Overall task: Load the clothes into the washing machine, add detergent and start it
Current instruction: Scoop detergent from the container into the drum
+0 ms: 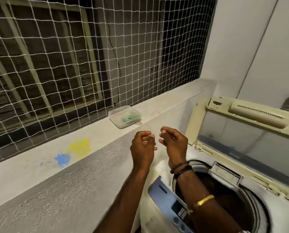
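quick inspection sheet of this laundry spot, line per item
surface: grey concrete ledge, with a yellow and blue paint stain
job's things: white top-loading washing machine, its beige windowed lid raised; drum too dark to tell the load; no detergent seen
clutter: clear plastic box on the ledge, a green item inside
grippers: left hand and right hand raised side by side, fingers loosely curled, nothing seen in them
cables: nothing seen
surroundings: white rope netting across the opening; white wall behind the machine
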Motion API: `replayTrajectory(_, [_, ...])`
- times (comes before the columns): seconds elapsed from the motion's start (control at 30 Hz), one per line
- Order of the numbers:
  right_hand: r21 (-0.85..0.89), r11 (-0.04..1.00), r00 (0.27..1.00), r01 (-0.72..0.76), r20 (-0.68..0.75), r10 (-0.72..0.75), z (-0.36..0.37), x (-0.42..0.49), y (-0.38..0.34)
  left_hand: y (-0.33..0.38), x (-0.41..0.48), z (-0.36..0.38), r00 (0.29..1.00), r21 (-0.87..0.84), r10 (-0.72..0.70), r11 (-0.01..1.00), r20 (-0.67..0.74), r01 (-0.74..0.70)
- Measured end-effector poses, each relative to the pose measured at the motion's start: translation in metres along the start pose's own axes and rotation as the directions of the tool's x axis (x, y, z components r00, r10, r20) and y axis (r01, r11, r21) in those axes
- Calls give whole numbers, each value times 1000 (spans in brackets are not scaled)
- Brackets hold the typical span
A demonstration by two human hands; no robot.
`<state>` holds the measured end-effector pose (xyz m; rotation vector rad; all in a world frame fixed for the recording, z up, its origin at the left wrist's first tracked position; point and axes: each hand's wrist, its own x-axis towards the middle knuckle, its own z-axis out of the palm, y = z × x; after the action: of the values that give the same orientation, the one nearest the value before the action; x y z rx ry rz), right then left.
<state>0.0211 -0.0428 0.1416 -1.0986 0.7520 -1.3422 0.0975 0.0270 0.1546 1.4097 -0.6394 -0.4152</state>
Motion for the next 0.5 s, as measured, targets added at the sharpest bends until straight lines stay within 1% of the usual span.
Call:
replayTrajectory(0.33, [-50, 995, 990, -87, -117, 80, -80, -24, 6, -33, -49, 48, 983, -39, -128, 990, 129, 134])
replayTrajectory(0.5, [-63, 993, 981, -101, -173, 89, -114, -32, 5, -48, -62, 72, 966, -8, -183, 982, 183, 187])
